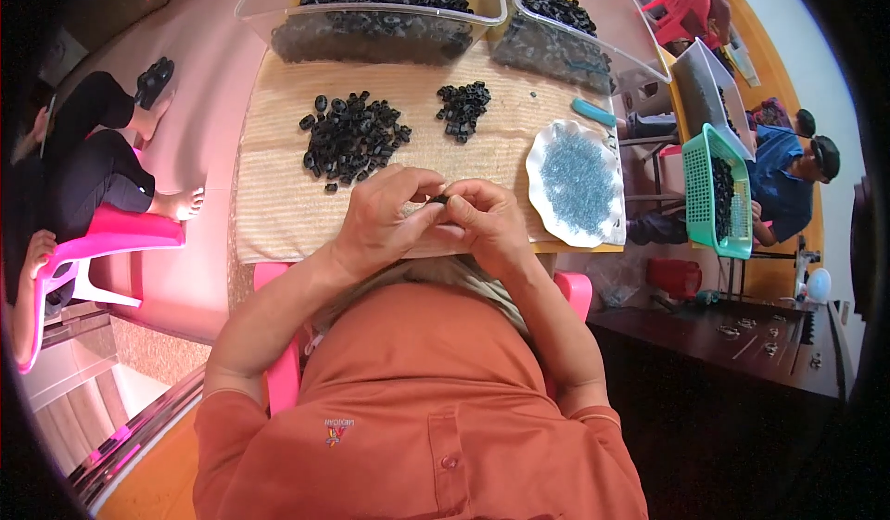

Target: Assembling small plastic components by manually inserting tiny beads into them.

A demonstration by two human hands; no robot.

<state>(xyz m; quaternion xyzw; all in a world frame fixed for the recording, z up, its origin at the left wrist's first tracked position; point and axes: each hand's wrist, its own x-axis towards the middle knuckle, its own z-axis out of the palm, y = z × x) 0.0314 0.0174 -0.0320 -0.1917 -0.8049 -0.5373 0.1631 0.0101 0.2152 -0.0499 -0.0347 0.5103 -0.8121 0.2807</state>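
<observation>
My left hand (389, 210) and my right hand (484, 219) meet over the near edge of the cloth-covered table. Between their fingertips they pinch a small black part (439, 199), mostly hidden by the fingers. Just beyond my left hand lies a loose pile of small black plastic parts (352, 140). A smaller pile of black parts (462, 110) sits to the right of it. Beside my right hand stands a white scalloped plate (540, 170) holding many tiny bluish, clear pieces (579, 182). A teal-handled tool (593, 112) lies beyond the plate.
Two clear plastic bins (389, 36) (556, 47) full of black parts line the far table edge. At right are a green basket (714, 191), a white bin (709, 84) and a person in blue (783, 182). Another person sits on a pink chair (111, 233) at left.
</observation>
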